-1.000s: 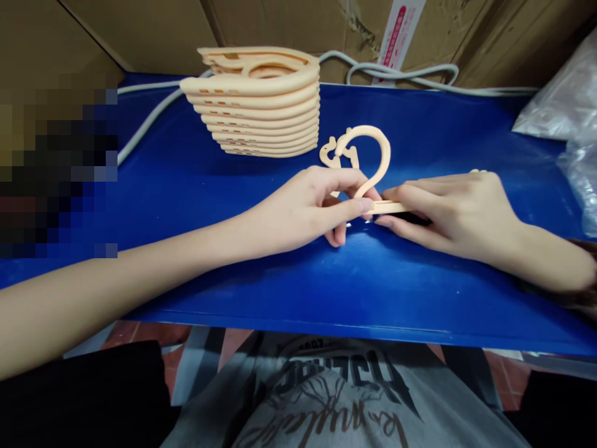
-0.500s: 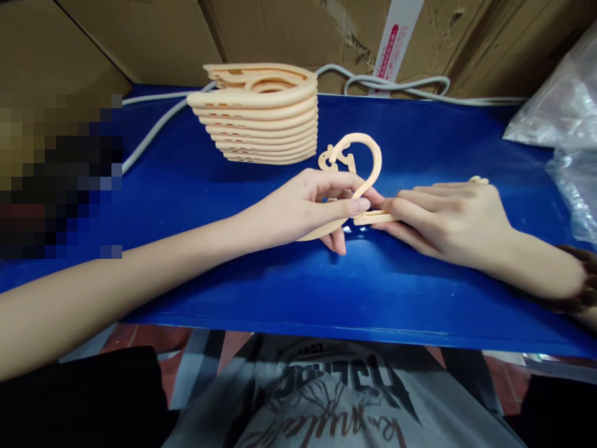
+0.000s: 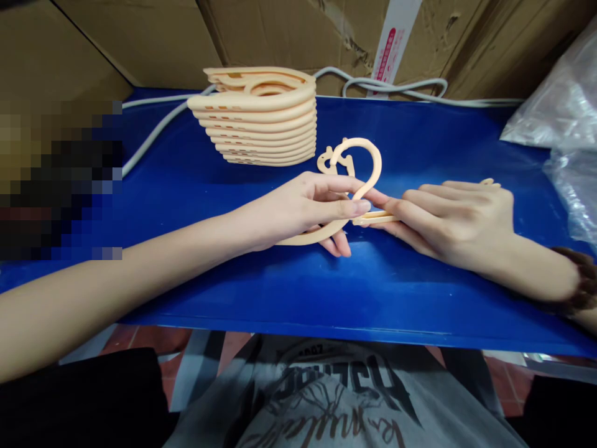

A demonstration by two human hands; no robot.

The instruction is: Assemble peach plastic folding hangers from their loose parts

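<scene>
Pinched between the thumb and index finger of my left hand [image 3: 312,202] is a peach plastic hanger piece [image 3: 375,158]; its hook curves up above my fingers and a curved arm runs under my palm. My right hand [image 3: 454,218], palm down, has its fingers closed on a narrow peach bar [image 3: 379,217], whose free end lies beside the base of the hook. Whether bar and hook piece are joined is hidden by my fingers. The tip of another peach part [image 3: 489,183] shows behind my right hand. Just behind the hook lie small peach parts [image 3: 325,162].
A stack of several peach hangers [image 3: 261,118] stands at the back left of the blue table [image 3: 298,298]. Behind it run a white cable [image 3: 415,87] and cardboard boxes [image 3: 280,31]. Clear plastic bags [image 3: 555,93] lie at the right.
My right hand has shifted slightly right, and the bar in it now looks narrower, as if turned. More of the curved arm shows below my left hand, which has barely moved.
</scene>
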